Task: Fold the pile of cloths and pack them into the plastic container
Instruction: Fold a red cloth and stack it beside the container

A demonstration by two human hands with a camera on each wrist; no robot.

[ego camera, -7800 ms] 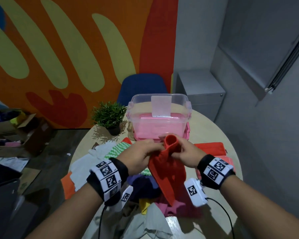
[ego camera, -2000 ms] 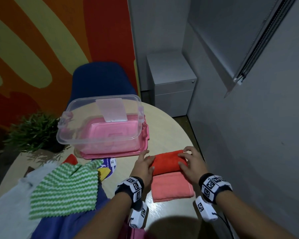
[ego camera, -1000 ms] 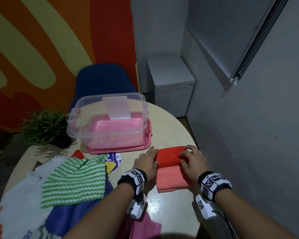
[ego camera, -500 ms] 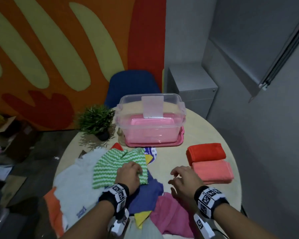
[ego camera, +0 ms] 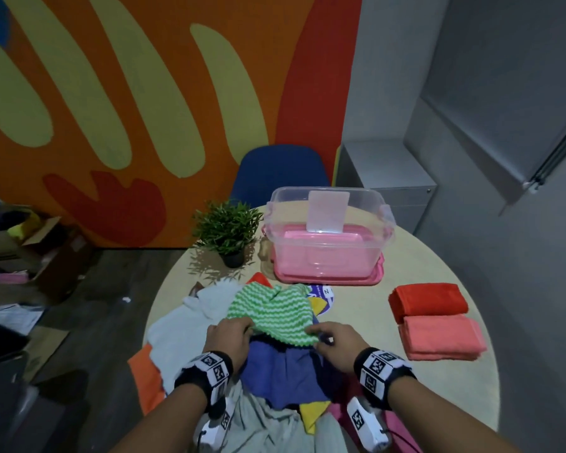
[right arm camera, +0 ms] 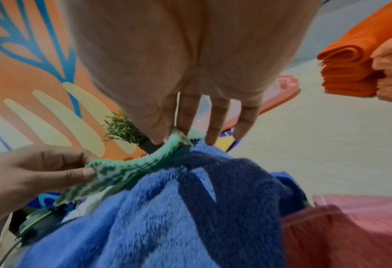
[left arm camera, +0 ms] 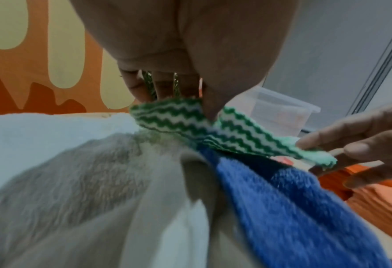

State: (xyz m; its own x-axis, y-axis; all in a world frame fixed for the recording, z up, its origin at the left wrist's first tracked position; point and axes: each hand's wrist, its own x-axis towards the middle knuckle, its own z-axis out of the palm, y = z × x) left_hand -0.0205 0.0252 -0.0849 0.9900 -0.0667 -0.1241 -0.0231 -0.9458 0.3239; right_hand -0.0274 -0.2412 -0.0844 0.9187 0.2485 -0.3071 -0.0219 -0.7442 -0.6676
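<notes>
Both hands left the folded red cloth | left hand and right hand now pinch green striped cloth (near corners) | next fold starting

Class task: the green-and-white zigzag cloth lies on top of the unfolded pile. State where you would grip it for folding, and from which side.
Grip the green zigzag cloth at its two near corners, coming from the person's side. That edge lies free over the blue cloth, and the left hand and right hand already pinch it there.
</notes>
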